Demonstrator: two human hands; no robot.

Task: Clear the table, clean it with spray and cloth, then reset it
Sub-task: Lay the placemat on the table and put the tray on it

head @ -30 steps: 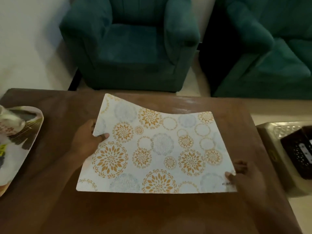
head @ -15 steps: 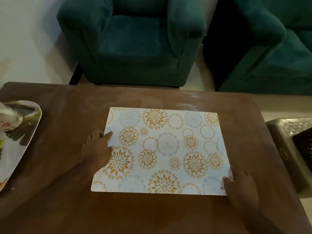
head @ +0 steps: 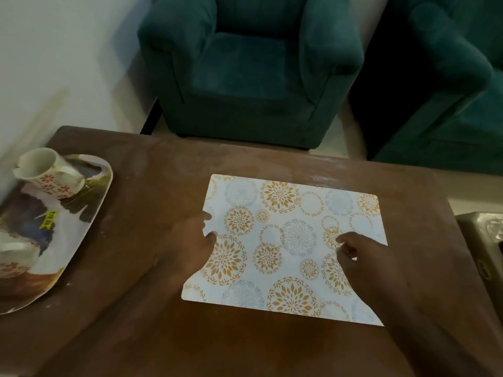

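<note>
A white placemat (head: 285, 246) printed with orange and blue flower circles lies flat on the brown wooden table (head: 141, 213). My left hand (head: 190, 240) rests on the mat's left edge, fingers spread and pressing down. My right hand (head: 373, 265) lies over the mat's right half, fingers slightly curled and apart, holding nothing. At the table's left edge a patterned tray (head: 89, 213) carries a flowered cup (head: 46, 172) lying on its side, and a second cup (head: 13, 257) sits partly out of frame.
A teal armchair (head: 253, 69) stands just beyond the table's far edge, with a second teal seat (head: 446, 91) at the right. A metallic box (head: 481, 240) sits off the table's right side. A white wall rises at the left.
The mat has gone from lifted and curved to lying flat. My right hand moved from the mat's near right corner up onto its right half. The view swung left, showing more of the tray.
</note>
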